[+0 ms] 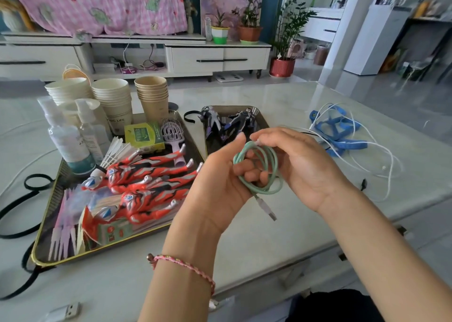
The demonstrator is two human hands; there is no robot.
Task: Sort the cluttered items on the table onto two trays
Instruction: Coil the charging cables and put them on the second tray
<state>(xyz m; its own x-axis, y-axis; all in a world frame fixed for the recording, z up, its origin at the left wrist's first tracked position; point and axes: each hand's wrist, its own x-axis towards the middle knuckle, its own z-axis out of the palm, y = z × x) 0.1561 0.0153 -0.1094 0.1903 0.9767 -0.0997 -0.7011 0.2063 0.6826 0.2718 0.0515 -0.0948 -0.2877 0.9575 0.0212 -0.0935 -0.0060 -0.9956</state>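
**Head view.**

**State of the hands.** Both hands hold one item, the mint-green coiled USB cable (274, 165). The left hand (220, 175) has its fingers curled through the loops. The right hand (300, 165) grips the coil at its upper right side. The coil is held between the hands, above the surface and on no tray. Its silver USB plug (269, 211) hangs free below the left hand.

**Hazard 1: coil springs open.** No tie is visible on the loops. If either hand releases early, the cable is likely to unwind and spill over a tray rim.

**Hazard 2: snagging plug.** The dangling plug could catch on the small dark gold-rimmed tray (227, 107) just beyond the hands, or on the dark purple toy figures (230, 123) lying in it.

**Hazard 3: crowded tray.** The large dark ribbed tray (51, 194), left of the left hand, is packed with red-and-silver toy figures (151, 175) and stacked paper cups (112, 101). A coil dropped there may slide off or tip the cups.

**Hazard 4: tangling.** A loose white cable (391, 165) and a blue woven strap (342, 136) lie on the surface right of the right hand. A sweep of that forearm could drag them or knot them into the coil.

**Hazard 5: wrong category.** The sorting rule cannot be read from the scene, so the tray choice is a judgement.
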